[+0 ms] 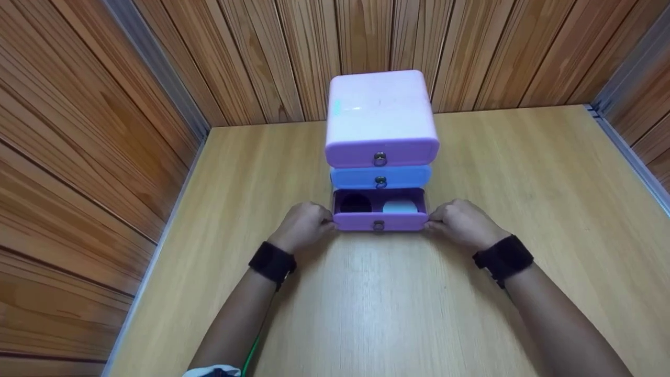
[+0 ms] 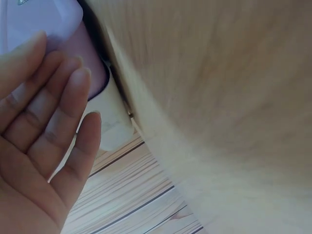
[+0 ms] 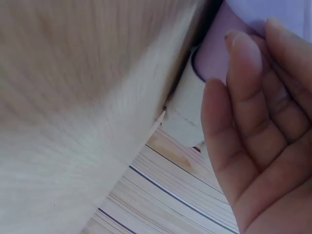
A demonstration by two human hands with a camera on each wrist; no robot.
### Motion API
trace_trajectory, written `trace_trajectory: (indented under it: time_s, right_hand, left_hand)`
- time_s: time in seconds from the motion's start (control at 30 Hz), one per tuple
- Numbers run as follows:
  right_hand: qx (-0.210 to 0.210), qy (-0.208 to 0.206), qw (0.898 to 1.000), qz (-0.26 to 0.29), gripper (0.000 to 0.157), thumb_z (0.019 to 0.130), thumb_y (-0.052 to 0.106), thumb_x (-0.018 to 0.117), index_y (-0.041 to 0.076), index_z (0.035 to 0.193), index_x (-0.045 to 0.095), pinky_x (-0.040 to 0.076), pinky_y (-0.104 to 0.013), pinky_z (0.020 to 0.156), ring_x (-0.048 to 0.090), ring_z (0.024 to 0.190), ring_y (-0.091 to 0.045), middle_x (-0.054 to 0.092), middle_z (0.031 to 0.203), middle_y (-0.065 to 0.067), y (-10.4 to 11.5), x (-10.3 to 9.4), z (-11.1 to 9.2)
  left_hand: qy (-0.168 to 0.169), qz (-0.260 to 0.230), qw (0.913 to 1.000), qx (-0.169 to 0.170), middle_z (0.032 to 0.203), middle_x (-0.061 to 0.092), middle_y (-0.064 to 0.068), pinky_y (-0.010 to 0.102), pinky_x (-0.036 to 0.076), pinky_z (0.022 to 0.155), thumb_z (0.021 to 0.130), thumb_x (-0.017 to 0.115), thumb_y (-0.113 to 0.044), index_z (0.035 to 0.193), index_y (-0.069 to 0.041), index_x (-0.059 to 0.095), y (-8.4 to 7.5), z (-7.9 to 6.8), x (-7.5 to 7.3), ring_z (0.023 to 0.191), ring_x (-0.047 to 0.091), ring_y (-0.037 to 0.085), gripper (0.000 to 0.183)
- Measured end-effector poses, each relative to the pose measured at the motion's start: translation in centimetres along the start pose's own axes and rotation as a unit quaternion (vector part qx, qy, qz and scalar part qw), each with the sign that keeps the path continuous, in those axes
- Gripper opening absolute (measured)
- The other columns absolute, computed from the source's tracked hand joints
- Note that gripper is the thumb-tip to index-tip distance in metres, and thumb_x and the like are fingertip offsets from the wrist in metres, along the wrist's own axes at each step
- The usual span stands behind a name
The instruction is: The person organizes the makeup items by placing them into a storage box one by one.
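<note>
Two bare forearms, each with a black band at the wrist.

The left hand (image 1: 302, 226) and the right hand (image 1: 462, 224) are both ungloved, with no rings showing and short, plain nails on the fingers (image 2: 73, 100). A wide black strap wraps each wrist. A thin green cable runs along the underside of the left forearm, and a scrap of white and dark sleeve shows near the elbow.

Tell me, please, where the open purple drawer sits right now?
In the head view the purple drawer is pulled out at the bottom of the stack, under the blue drawer, between the left hand and right hand.
</note>
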State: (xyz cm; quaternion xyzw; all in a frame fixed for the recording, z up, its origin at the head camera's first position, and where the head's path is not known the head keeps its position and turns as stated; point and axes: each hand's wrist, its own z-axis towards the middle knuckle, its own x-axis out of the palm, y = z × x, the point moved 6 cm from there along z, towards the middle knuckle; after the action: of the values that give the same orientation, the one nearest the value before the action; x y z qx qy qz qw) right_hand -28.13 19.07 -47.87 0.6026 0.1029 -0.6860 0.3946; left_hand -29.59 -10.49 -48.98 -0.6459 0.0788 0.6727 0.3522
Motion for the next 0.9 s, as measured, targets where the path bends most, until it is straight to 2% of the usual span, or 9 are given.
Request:
trace_trajectory:
  time_s: [0.13, 0.27, 0.5, 0.63, 0.9]
  right_hand:
    - [0.034, -0.012, 0.999, -0.013, 0.006, 0.085, 0.011, 0.076, 0.006, 0.087, 0.078, 0.057, -0.036, 0.066, 0.07, 0.073, -0.019, 0.073, 0.08, -0.004, -1.0, 0.1, 1.1]
    - [0.065, -0.019, 0.997, -0.02, 0.006, 0.087, 0.01, 0.075, 0.005, 0.088, 0.078, 0.057, -0.038, 0.067, 0.07, 0.074, -0.021, 0.073, 0.081, -0.005, -1.9, 0.1, 2.1]
    - [0.083, -0.045, 0.995, -0.033, 0.009, 0.087, 0.011, 0.074, 0.003, 0.085, 0.077, 0.056, -0.039, 0.061, 0.069, 0.067, -0.021, 0.072, 0.076, -0.006, -2.6, 0.2, 2.8]
    - [0.091, -0.057, 0.993, -0.045, 0.014, 0.087, 0.012, 0.074, 0.003, 0.077, 0.076, 0.052, -0.037, 0.053, 0.064, 0.058, -0.018, 0.068, 0.066, -0.003, -2.7, 0.2, 3.1]
    - [0.1, -0.077, 0.989, -0.076, 0.019, 0.085, 0.01, 0.076, 0.002, 0.069, 0.072, 0.049, -0.041, 0.049, 0.059, 0.052, -0.019, 0.061, 0.058, -0.002, -2.7, 0.0, 3.6]
  left_hand:
    - [-0.002, -0.002, 0.9996, -0.03, 0.074, 0.069, -0.004, 0.023, 0.051, 0.059, 0.089, 0.073, -0.018, 0.086, -0.012, 0.079, 0.9, 1.4, 0.0, 0.062, 0.059, 0.007, 0.009]
    - [-0.017, -0.012, 0.9985, -0.051, 0.069, 0.064, -0.006, 0.024, 0.048, 0.056, 0.09, 0.071, -0.018, 0.083, -0.012, 0.078, 1.6, 2.4, 0.0, 0.057, 0.053, 0.007, 0.012]
    - [-0.042, -0.032, 0.9947, -0.089, 0.059, 0.052, -0.008, 0.025, 0.037, 0.047, 0.092, 0.069, -0.019, 0.066, -0.009, 0.07, 2.5, 3.3, 0.3, 0.052, 0.041, 0.007, 0.028]
    - [-0.051, -0.022, 0.9934, -0.101, 0.056, 0.047, -0.009, 0.025, 0.035, 0.047, 0.091, 0.069, -0.02, 0.057, -0.013, 0.062, 2.7, 3.7, 0.3, 0.051, 0.039, 0.007, 0.035]
    - [-0.097, 0.01, 0.9891, -0.11, 0.053, 0.04, -0.008, 0.028, 0.031, 0.045, 0.086, 0.076, -0.017, 0.048, -0.016, 0.046, 2.9, 4.1, -0.3, 0.051, 0.035, 0.011, 0.048]
